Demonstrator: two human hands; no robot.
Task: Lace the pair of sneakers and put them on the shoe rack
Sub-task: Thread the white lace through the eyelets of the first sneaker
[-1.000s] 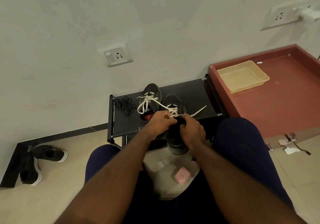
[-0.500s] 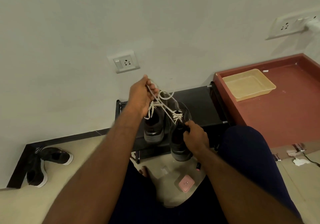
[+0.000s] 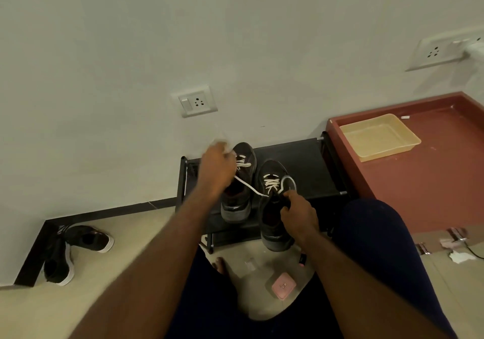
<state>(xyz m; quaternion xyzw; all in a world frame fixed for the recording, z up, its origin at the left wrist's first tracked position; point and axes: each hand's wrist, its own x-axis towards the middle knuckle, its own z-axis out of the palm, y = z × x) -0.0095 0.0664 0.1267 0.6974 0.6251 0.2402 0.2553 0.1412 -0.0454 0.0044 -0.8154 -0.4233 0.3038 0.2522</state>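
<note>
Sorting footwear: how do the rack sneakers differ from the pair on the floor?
The rack sneakers are grey with pale laces; the floor pair is black with white soles. The rack sneakers stand side by side; the floor pair is splayed at an angle. The left hand and right hand work on the rack sneakers, not the floor pair. Both are dark.

The sneakers were seen in dark grey, with paler grey heels, and were threaded with white laces. The rack was finished in black. The wall was painted off-white and edged by a black skirting over a beige floor. A tray was tinted pale yellow on a brick-red top. A spare pair was coloured black with white soles and, it seemed, white stripes. A small case was coloured pink.
</note>
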